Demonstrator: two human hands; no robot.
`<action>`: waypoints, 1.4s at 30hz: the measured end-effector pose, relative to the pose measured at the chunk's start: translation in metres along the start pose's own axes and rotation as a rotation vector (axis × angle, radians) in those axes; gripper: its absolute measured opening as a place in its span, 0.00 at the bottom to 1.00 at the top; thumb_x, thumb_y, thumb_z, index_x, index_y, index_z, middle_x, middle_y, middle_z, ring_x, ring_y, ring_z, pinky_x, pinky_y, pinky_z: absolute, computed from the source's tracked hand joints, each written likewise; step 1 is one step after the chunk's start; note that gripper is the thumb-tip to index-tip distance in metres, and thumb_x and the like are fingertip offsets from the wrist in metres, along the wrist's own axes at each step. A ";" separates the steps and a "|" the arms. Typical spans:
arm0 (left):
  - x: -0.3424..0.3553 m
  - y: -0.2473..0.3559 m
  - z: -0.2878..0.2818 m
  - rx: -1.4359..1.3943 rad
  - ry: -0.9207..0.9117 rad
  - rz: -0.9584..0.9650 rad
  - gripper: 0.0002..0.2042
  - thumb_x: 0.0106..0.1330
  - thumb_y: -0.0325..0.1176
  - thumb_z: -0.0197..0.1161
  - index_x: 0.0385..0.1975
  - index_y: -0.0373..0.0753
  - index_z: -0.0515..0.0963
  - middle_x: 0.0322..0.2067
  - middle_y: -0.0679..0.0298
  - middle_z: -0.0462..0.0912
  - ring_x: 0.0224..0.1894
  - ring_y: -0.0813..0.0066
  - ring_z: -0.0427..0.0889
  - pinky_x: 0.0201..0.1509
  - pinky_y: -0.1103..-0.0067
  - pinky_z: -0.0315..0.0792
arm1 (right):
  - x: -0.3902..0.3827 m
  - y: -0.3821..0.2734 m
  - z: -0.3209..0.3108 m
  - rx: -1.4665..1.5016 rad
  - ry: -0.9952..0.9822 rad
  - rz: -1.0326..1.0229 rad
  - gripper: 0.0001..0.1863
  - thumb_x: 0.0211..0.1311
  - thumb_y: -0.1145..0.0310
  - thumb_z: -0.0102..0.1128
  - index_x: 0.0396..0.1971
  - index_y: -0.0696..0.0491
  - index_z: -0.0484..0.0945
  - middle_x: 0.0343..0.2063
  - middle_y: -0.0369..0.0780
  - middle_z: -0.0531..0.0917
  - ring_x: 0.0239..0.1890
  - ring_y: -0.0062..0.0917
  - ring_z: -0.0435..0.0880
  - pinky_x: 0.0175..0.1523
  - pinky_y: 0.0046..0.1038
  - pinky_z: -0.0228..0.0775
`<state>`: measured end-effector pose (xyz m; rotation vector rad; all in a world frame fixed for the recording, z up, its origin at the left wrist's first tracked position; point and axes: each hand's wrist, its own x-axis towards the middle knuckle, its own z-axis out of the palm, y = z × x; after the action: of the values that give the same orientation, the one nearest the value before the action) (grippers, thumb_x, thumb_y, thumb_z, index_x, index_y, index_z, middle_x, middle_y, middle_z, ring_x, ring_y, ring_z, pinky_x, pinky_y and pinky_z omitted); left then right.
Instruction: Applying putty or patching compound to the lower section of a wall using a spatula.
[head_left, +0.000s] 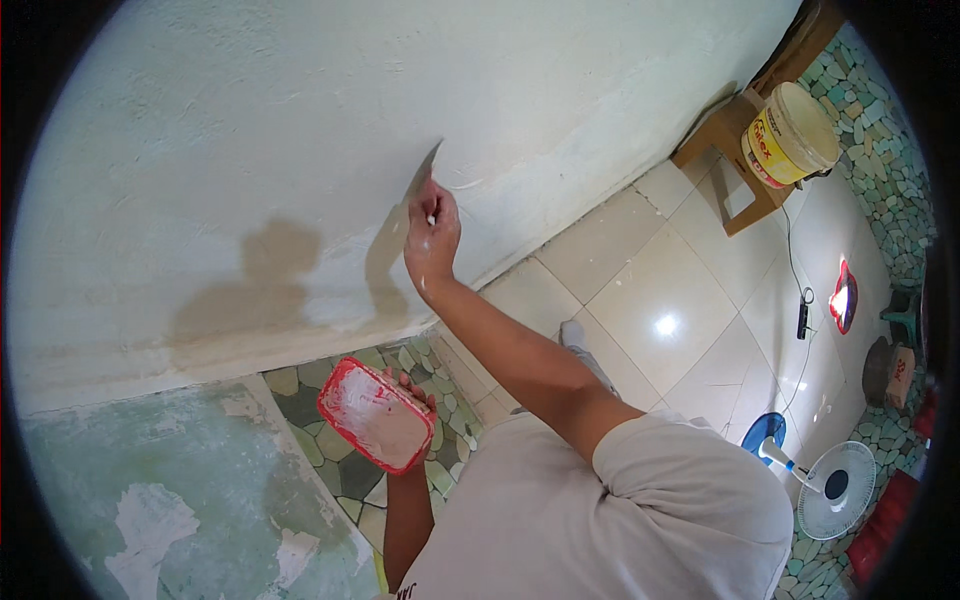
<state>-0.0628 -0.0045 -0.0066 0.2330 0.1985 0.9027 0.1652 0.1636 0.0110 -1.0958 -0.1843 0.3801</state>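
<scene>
Head view: the right hand (433, 238) is raised in front of the white plastered wall (300, 120), its thumb and fingers closed around the base of a thin grey metal putty knife (425, 172). The blade projects upward from the fingertips, seen nearly edge-on; whether it touches the wall cannot be told. Most of the handle is hidden by the grip.

The left hand (418, 390) holds a red rectangular plastic tub (354, 442) lower down, near the person's torso. Its fingers wrap the tub's right side; the palm is hidden behind it. The tub is tilted, open face toward the camera. It contains off-white paste (378, 412), smooth at the lower right and smeared thinly up the opposite end; paste also coats parts of the rim.

At the upper right, well apart from both hands, a cream cylindrical bucket (762, 150) with a yellow label stands on a brown wooden stool (722, 128). The bucket's contents cannot be told.
</scene>
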 end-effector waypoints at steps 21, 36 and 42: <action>0.006 -0.018 0.021 0.078 0.059 -0.006 0.38 0.69 0.62 0.47 0.72 0.42 0.56 0.64 0.52 0.70 0.62 0.53 0.73 0.71 0.56 0.58 | 0.016 0.030 -0.012 -0.014 0.036 0.060 0.14 0.69 0.70 0.58 0.50 0.61 0.76 0.36 0.40 0.83 0.38 0.23 0.79 0.46 0.26 0.71; 0.006 -0.021 0.021 -0.012 0.113 0.007 0.40 0.67 0.65 0.47 0.73 0.45 0.54 0.64 0.48 0.70 0.62 0.47 0.72 0.70 0.49 0.57 | 0.067 0.060 -0.062 -0.091 0.080 0.007 0.17 0.71 0.75 0.51 0.57 0.63 0.72 0.48 0.43 0.82 0.48 0.25 0.80 0.56 0.26 0.70; 0.003 -0.019 0.021 0.055 0.047 0.022 0.40 0.68 0.62 0.50 0.73 0.42 0.54 0.65 0.50 0.68 0.64 0.50 0.70 0.72 0.53 0.54 | 0.025 0.005 -0.013 -0.034 0.005 0.109 0.18 0.70 0.76 0.52 0.58 0.62 0.73 0.45 0.42 0.82 0.46 0.24 0.80 0.54 0.26 0.70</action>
<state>-0.0409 -0.0165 0.0080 0.2657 0.2650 0.9256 0.1914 0.1647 -0.0008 -1.1429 -0.1276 0.4735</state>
